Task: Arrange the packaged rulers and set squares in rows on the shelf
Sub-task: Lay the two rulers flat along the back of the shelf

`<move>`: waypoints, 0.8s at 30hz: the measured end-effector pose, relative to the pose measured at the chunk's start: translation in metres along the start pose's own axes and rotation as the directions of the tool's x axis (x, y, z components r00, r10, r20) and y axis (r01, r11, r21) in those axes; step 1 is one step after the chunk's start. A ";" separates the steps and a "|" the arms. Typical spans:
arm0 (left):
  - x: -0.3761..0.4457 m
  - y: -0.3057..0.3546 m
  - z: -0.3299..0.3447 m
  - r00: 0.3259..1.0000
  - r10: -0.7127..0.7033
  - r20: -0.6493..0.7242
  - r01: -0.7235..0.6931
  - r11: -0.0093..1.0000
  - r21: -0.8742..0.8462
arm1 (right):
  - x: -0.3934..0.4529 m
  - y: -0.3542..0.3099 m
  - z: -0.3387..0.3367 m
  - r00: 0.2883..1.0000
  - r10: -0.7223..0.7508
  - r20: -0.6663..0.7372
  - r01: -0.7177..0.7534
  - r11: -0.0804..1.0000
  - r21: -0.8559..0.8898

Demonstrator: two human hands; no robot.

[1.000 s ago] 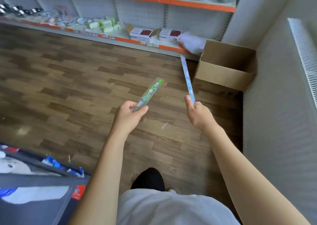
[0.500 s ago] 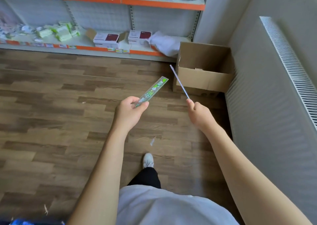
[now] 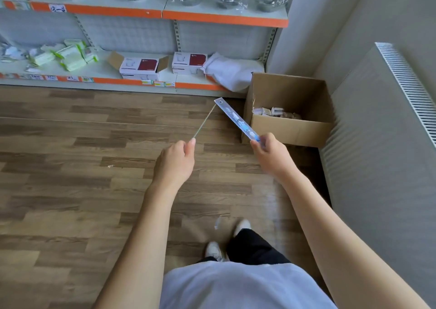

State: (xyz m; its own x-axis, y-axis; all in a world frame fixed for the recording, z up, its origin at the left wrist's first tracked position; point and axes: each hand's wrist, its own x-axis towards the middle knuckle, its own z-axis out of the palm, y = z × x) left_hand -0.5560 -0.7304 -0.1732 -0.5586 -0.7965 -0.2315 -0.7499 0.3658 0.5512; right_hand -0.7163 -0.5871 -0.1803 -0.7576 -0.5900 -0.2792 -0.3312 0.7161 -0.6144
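My left hand (image 3: 175, 161) pinches the near end of a green packaged ruler (image 3: 204, 121), which shows edge-on as a thin line pointing up and right. My right hand (image 3: 271, 154) grips the near end of a blue packaged ruler (image 3: 237, 120), its flat face toward me and its far end with a hang hole pointing up and left. The two far ends nearly meet above the wooden floor. Ahead stands the orange-edged shelf (image 3: 132, 82).
An open cardboard box (image 3: 290, 129) with small packets inside sits on the floor at the right, by the wall. A white radiator (image 3: 410, 89) runs along the right wall. The lower shelf carries white-and-red boxes (image 3: 141, 67), green packets (image 3: 70, 56) and a white bag (image 3: 232, 71).
I have walked closer to the shelf and box. The green ruler has turned from face-on to edge-on; the blue ruler has turned from edge-on to face-on. Both hands keep their hold.
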 end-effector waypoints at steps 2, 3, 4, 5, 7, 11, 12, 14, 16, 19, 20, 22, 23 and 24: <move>0.022 0.003 0.001 1.000 -0.010 0.012 0.010 0.999 -0.036 | 0.021 -0.005 0.001 1.000 -0.007 0.010 0.007 1.000 0.000; 0.034 0.006 0.001 1.000 -0.013 0.011 0.013 0.999 -0.050 | 0.034 -0.008 0.001 1.000 -0.004 0.014 0.004 1.000 0.005; 0.046 0.010 0.001 1.000 -0.009 0.010 0.010 0.998 -0.058 | 0.047 -0.012 0.001 1.000 -0.002 0.024 0.002 1.000 0.005; 0.053 0.012 0.000 1.000 -0.001 0.011 0.002 0.998 -0.066 | 0.056 -0.015 0.000 1.000 -0.004 0.030 0.004 1.000 0.001; 0.091 0.023 -0.001 1.000 0.013 -0.003 -0.013 0.998 -0.069 | 0.097 -0.023 -0.005 1.000 -0.016 0.023 0.016 1.000 0.002; 0.145 0.046 -0.005 0.999 0.033 -0.031 -0.035 0.996 -0.081 | 0.157 -0.041 -0.021 0.997 -0.083 -0.005 0.083 0.996 0.008; 0.164 0.055 -0.006 0.999 0.030 -0.042 -0.033 0.996 -0.086 | 0.177 -0.046 -0.028 0.994 -0.106 -0.007 0.106 0.994 -0.001; 0.203 0.074 -0.007 0.998 0.017 -0.063 -0.022 0.996 -0.092 | 0.216 -0.058 -0.043 0.991 -0.132 -0.004 0.132 0.991 -0.005; 0.239 0.094 -0.010 0.997 0.008 -0.082 -0.016 0.995 -0.103 | 0.254 -0.067 -0.057 0.989 -0.149 0.003 0.149 0.989 -0.009; 0.286 0.122 -0.013 0.995 0.002 -0.104 -0.013 0.994 -0.108 | 0.306 -0.079 -0.073 0.986 -0.163 0.020 0.164 0.986 -0.019; 0.298 0.129 -0.014 0.994 0.000 -0.109 -0.012 0.994 -0.107 | 0.321 -0.083 -0.077 0.986 -0.164 0.026 0.165 0.986 -0.017; 0.321 0.138 -0.016 0.992 0.002 -0.125 -0.015 0.995 -0.099 | 0.348 -0.088 -0.084 0.985 -0.165 0.042 0.166 0.986 -0.020; 0.330 0.140 -0.016 0.992 0.009 -0.129 -0.021 0.995 -0.092 | 0.359 -0.089 -0.086 0.985 -0.162 0.052 0.163 0.987 -0.016; 0.339 0.142 -0.016 0.992 0.016 -0.127 -0.027 0.996 -0.086 | 0.370 -0.090 -0.088 0.986 -0.157 0.060 0.157 0.988 -0.004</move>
State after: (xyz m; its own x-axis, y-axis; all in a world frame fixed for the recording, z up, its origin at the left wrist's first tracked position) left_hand -0.8463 -0.9561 -0.1611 -0.5211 -0.8452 -0.1186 -0.7010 0.3446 0.6244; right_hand -1.0159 -0.8373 -0.1637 -0.6610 -0.7163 -0.2235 -0.4486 0.6159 -0.6476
